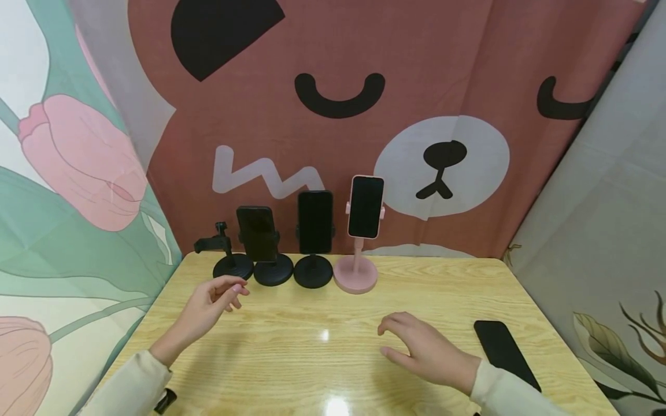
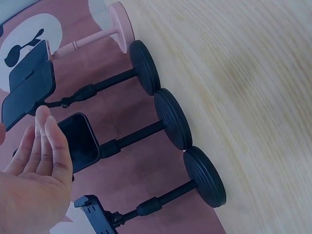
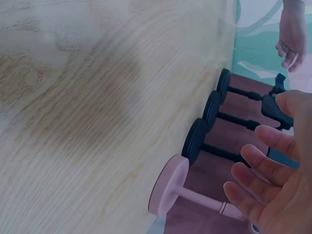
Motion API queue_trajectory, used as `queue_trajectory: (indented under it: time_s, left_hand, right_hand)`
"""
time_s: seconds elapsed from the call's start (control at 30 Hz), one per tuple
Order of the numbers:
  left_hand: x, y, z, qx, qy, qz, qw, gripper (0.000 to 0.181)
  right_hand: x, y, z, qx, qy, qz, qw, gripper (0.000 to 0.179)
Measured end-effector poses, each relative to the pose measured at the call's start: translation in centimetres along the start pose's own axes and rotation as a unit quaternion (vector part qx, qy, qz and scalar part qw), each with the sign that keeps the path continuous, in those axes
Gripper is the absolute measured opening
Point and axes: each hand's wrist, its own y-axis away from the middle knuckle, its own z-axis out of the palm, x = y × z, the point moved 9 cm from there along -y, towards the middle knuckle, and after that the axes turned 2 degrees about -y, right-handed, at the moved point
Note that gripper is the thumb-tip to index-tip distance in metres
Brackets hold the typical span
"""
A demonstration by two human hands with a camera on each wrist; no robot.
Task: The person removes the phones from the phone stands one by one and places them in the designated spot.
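Note:
My left hand (image 1: 213, 303) hovers over the left part of the table with fingers loosely bent and nothing in them. Just beyond it stands an empty black phone stand (image 1: 232, 266). To its right, one black phone (image 1: 257, 234) and another black phone (image 1: 315, 222) sit upright in black stands. A pink stand (image 1: 356, 274) holds a phone with a pink edge (image 1: 366, 207). Above the right half of the table is my right hand (image 1: 426, 349), fingers relaxed and spread, holding nothing. A black phone (image 1: 506, 352) lies flat to the right of it.
The wooden table (image 1: 312, 323) ends at the back against a hanging cloth (image 1: 426, 58) with a bear print. A flower-print cloth (image 1: 78, 242) hangs on the left, and a pale cloth (image 1: 598, 231) on the right. The stands form a row along the back edge.

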Motion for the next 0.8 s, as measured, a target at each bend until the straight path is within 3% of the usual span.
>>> queue_trajectory:
  time_s: [0.23,0.8]
  left_hand:
    - [-0.2,-0.2,-0.2,0.003,-0.001,-0.01,0.9999,0.026]
    - [-1.3,-1.1,-1.8,0.031,-0.008,-0.027,0.9991,0.029]
  right_hand:
    - [-0.6,-1.0,1.4,-0.028,0.001,-0.013,0.9995,0.033]
    - [-1.4,-2.8,2.3,-0.019,-0.024,-0.019,0.9994,0.035]
